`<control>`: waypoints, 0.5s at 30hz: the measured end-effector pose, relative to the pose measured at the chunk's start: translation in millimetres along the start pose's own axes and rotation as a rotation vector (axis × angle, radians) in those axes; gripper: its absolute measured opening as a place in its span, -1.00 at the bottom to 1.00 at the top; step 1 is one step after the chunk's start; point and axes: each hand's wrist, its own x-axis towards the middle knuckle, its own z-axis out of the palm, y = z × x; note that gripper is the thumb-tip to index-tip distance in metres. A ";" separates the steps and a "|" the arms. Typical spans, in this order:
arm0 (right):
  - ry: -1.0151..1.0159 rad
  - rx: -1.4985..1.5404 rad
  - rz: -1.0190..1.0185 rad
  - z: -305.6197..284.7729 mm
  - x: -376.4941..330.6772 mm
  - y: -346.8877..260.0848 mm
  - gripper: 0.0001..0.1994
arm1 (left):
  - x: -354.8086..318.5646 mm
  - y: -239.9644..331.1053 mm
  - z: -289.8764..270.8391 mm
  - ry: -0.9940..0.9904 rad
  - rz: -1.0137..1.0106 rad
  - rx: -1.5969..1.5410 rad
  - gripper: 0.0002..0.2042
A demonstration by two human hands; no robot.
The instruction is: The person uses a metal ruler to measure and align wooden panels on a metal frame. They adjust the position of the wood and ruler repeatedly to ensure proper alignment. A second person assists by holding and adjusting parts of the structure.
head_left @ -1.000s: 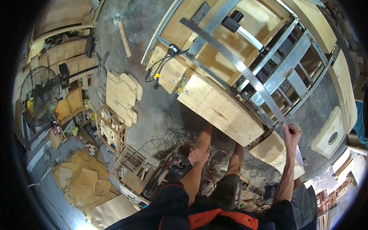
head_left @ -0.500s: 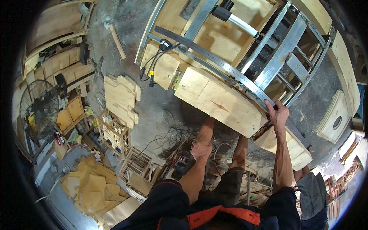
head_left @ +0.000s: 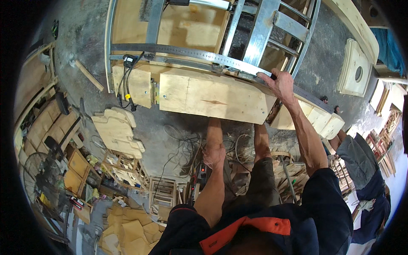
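A long steel ruler (head_left: 199,55) is stretching across the upper middle of the frame, its thin, flat strip looking gently bowed. Fine dark graduations are running along it; the metal is looking dull grey toward the left end, is shining almost white just left of the right hand (head_left: 280,87), and is turning dark grey again on the other side. The ruler is lying along the near side of a bare metal frame (head_left: 259,38), above a pale plywood box (head_left: 189,91) whose face is showing a dark diamond-shaped mark.

The right hand is gripping the ruler right of the picture's centre, thumb and fingers clamped on the strip. Most of the ruler's length is extending leftward from this hand; a shorter part is running down to the right, alongside a curved plywood piece (head_left: 314,121).

The left hand (head_left: 213,156) is resting at the person's bare left leg (head_left: 214,131), below the box and well apart from the ruler. Its fingers are looking curled, but whether they are closing around the leg, one cannot tell.

At the upper left, a black plug (head_left: 128,60) with dangling cables is sitting just below the ruler. Another person (head_left: 363,170) is showing at the right edge.
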 end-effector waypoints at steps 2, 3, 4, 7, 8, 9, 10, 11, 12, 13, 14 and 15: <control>-0.023 0.008 0.024 0.1 -0.7 -2.6 -0.28 | 1.8 3.6 -6.6 -0.104 -0.065 0.037 -0.12; -0.022 0.004 0.026 -1.7 -1.1 -1.2 -0.28 | -0.4 10.7 -14.8 -0.124 -0.063 0.041 -0.11; -0.024 0.003 0.022 -2.6 -0.5 -2.1 -0.27 | -4.1 18.2 -25.3 -0.140 -0.067 0.042 -0.11; -0.130 -0.014 0.110 -6.7 2.1 -8.1 -0.30 | -5.0 18.5 -27.8 -0.140 -0.068 0.052 -0.10; -0.143 -0.016 0.121 -7.3 2.0 -9.8 -0.29 | -4.5 16.4 -25.6 -0.132 -0.066 0.057 -0.09; -0.154 -0.018 0.132 -7.6 2.6 -11.0 -0.29 | -3.2 14.6 -22.7 -0.133 -0.066 0.062 -0.09; -0.165 -0.021 0.142 -8.2 3.0 -11.9 -0.28 | -2.1 13.0 -20.0 -0.134 -0.066 0.067 -0.09; -0.163 -0.018 0.141 -9.2 3.5 -12.7 -0.28 | -1.6 11.7 -17.8 -0.135 -0.065 0.071 -0.08; -0.161 -0.015 0.141 -10.3 3.7 -12.6 -0.27 | -1.6 11.8 -18.2 -0.151 -0.059 0.064 -0.08; -0.159 -0.012 0.141 -11.2 3.7 -12.4 -0.27 | -1.2 12.0 -19.3 -0.168 -0.053 0.056 -0.08; -0.164 -0.017 0.145 -11.4 3.6 -11.8 -0.26 | -1.4 12.2 -19.7 -0.184 -0.046 0.049 -0.07; -0.169 -0.019 0.148 -10.5 3.8 -11.8 -0.26 | -2.2 10.3 -15.6 -0.112 -0.028 0.052 -0.12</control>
